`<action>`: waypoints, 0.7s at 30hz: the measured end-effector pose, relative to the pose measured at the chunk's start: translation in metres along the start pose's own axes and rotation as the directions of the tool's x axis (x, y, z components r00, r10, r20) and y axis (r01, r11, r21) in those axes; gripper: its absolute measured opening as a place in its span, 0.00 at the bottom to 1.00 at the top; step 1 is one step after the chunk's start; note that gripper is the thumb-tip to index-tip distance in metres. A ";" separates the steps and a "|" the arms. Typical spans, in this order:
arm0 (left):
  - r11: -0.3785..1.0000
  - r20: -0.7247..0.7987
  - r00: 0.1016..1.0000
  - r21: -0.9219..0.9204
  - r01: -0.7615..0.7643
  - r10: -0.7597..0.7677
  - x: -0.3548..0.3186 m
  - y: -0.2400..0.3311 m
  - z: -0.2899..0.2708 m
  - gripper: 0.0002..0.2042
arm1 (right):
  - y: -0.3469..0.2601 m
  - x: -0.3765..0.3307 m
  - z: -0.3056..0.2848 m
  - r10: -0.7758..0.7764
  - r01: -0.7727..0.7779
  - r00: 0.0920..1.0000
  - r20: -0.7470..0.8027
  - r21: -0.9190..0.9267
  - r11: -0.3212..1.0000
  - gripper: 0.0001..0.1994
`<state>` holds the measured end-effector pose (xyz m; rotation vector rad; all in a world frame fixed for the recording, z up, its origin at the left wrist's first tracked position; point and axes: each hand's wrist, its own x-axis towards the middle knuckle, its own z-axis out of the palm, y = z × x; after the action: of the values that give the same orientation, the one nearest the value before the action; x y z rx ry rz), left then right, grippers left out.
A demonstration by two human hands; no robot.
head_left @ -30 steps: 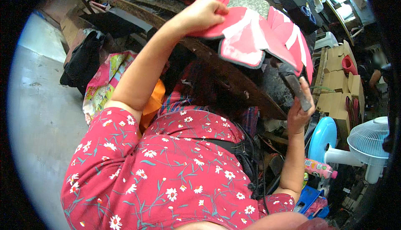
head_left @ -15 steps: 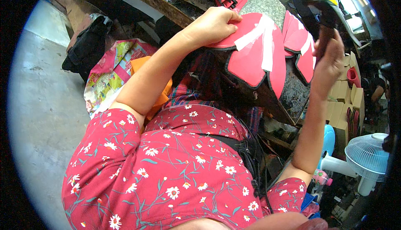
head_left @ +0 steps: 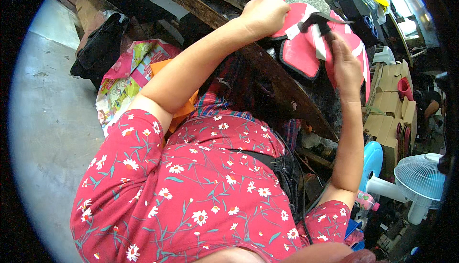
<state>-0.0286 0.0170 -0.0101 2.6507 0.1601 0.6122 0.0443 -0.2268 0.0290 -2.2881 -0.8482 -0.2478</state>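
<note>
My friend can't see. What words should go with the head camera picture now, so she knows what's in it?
A person's right grip holds a dark hammer above pinkish-red pieces with white strips, while the left grip is at one piece's edge. The person wears a red flowered shirt; a fan stands at right.

Near: crimson shirt (head_left: 191, 191), white-and-teal daisy print. Far: pinkish-red panels (head_left: 302, 58), dark-edged, white strips (head_left: 319, 44); blackish hammer (head_left: 314, 20). Left: bag (head_left: 125, 83) printed pink, green, white; beside it, orange sheet (head_left: 185, 111). Beyond shirt: red-and-blue plaid cloth (head_left: 213, 102). Right: tan cartons (head_left: 382, 125), white fan (head_left: 417, 179), sky-blue disc (head_left: 371, 160).
</note>
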 end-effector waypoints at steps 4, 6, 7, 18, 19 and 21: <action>0.994 0.024 0.999 0.100 -0.042 0.040 0.007 -0.001 0.008 0.12 | -0.006 0.000 -0.006 -0.028 0.041 0.997 0.071 -0.196 0.980 0.18; 0.995 -0.045 0.996 0.063 -0.074 0.077 0.008 -0.001 0.010 0.10 | -0.008 0.000 -0.008 -0.032 0.034 0.999 0.021 -0.070 0.997 0.19; 0.995 -0.028 0.998 0.094 -0.045 0.048 0.009 -0.001 0.010 0.11 | -0.009 -0.001 -0.010 -0.014 0.014 1.000 -0.015 0.037 0.999 0.18; 1.000 -0.030 0.999 -0.012 -0.011 0.010 -0.021 -0.004 -0.020 0.12 | -0.010 0.014 -0.013 -0.048 0.042 0.998 -0.051 -0.109 0.993 0.20; 1.000 -0.037 0.999 -0.021 0.016 -0.017 -0.028 -0.005 -0.024 0.12 | -0.007 0.019 -0.013 -0.082 0.089 0.993 -0.090 0.079 0.993 0.21; 1.000 -0.032 0.999 -0.027 0.003 -0.004 -0.036 -0.004 -0.031 0.13 | -0.001 0.026 0.000 -0.129 0.147 0.973 -0.193 0.080 0.986 0.20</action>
<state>-0.0742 0.0250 -0.0010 2.6149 0.1645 0.6519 0.0638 -0.2135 0.0396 -2.0832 -0.9026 -0.4677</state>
